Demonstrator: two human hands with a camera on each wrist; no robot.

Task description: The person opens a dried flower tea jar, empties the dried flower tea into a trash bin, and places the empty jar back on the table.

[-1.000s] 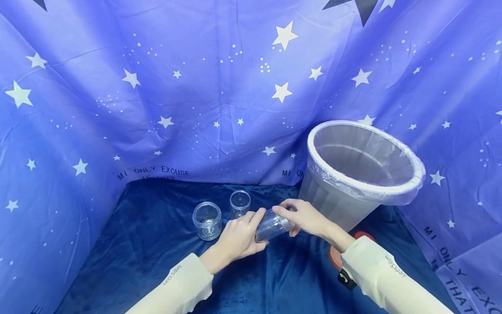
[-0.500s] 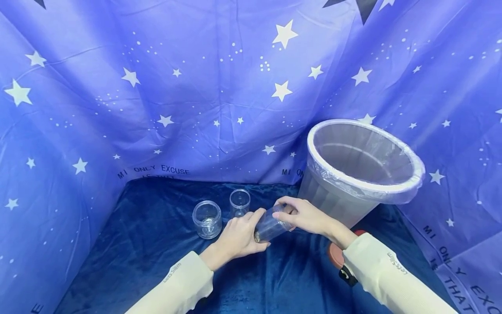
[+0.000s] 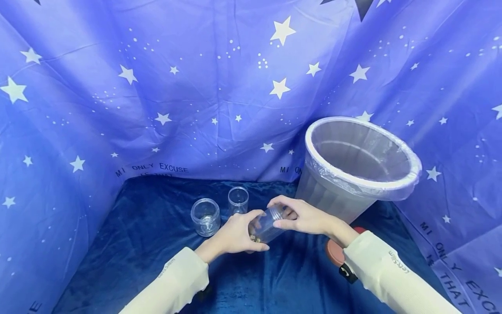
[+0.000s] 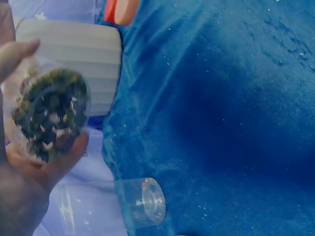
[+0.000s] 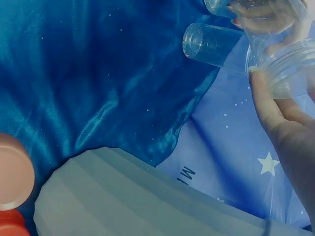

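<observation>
The clear jar (image 3: 266,228) tilts above blue cloth (image 3: 282,279) in the head view: my left hand (image 3: 234,234) curls round its base, my right hand (image 3: 307,216) its threaded end, hiding parts of both. From my left wrist, its mottled contents (image 4: 53,110) blur; from my right, the frame crops that end.

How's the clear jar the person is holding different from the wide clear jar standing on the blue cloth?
The long, clear, plastic-looking jar tilts between the left hand and right hand; the squat, clear, plastic-looking jar stands upright on the dark blue velvety cloth. The long jar has greenish bits at its base; none show in the squat jar. Both are see-through and cylindrical.
</observation>
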